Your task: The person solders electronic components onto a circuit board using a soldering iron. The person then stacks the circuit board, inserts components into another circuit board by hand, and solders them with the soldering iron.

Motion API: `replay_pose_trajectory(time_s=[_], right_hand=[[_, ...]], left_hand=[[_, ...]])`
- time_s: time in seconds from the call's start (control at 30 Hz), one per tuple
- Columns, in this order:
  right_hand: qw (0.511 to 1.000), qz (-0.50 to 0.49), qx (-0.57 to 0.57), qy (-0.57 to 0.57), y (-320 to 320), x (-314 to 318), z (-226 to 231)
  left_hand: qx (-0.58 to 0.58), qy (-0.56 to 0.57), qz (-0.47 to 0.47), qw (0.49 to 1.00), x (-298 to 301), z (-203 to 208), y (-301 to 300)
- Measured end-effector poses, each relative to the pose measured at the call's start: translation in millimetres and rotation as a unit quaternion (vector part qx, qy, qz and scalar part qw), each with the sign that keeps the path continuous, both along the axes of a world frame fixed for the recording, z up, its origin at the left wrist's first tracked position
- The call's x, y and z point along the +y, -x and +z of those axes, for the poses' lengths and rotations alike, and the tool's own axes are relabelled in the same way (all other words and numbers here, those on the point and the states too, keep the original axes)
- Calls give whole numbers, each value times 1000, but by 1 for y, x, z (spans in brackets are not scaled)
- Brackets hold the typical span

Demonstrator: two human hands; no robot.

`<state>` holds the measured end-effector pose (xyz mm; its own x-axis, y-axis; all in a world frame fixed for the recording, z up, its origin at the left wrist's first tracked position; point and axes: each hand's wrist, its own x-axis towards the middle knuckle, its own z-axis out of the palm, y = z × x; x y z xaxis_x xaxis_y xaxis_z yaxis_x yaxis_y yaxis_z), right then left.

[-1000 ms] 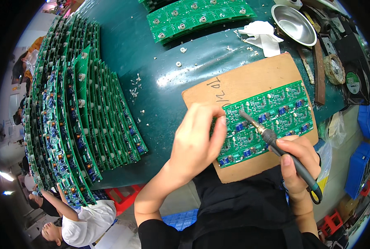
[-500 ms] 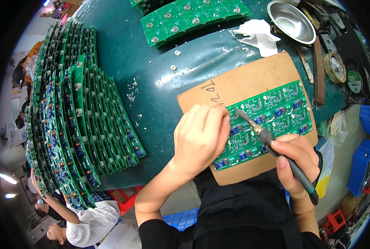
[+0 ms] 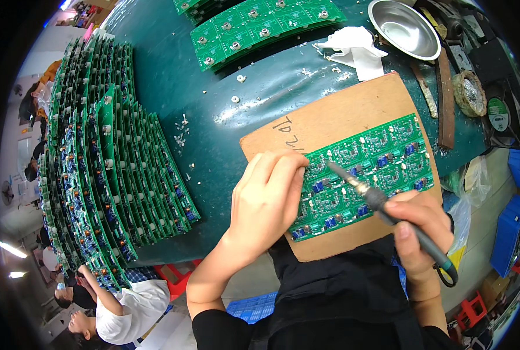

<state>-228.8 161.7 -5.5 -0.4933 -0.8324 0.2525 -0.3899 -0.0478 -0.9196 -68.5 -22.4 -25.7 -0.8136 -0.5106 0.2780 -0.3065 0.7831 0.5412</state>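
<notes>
My right hand (image 3: 420,230) grips a soldering iron (image 3: 376,199) with a dark handle and a metal shaft. The iron's tip is at the upper left part of a green circuit board (image 3: 365,178); whether it touches cannot be told. Small blue, white and dark parts cover this board, which lies tilted on a brown cardboard sheet (image 3: 330,125) with handwriting. My left hand (image 3: 266,195) is closed at the board's left end, its fingers bent together by the upper corner. The fingertips are hidden, so what they pinch does not show.
Many upright circuit boards (image 3: 105,169) stand in rows at the left. More boards (image 3: 266,29) lie stacked at the back. A white tissue (image 3: 356,51), a metal bowl (image 3: 405,29) and a wooden strip (image 3: 445,99) are at the back right. Small white scraps dot the green tabletop (image 3: 213,146).
The table, board and both hands sit slightly further left in view. The soldering iron's tip stays over the same area of the board, and its handle has tilted a little flatter.
</notes>
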Motion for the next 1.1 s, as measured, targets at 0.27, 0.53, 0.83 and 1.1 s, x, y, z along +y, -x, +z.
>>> replay_pose_trajectory(time_s=[0.27, 0.53, 0.83, 1.1], right_hand=[[998, 64, 27, 0, -3, -13, 0], [996, 79, 46, 4, -2, -16, -3], [996, 78, 31, 9, -3, -17, -7], [999, -3, 39, 15, 19, 5, 1]], left_hand=[[16, 3, 21, 1000, 3, -4, 3], [3, 87, 4, 996, 3, -4, 11], [-15, 46, -7, 999, 0, 2, 10], [-19, 7, -11, 1000, -3, 10, 5]])
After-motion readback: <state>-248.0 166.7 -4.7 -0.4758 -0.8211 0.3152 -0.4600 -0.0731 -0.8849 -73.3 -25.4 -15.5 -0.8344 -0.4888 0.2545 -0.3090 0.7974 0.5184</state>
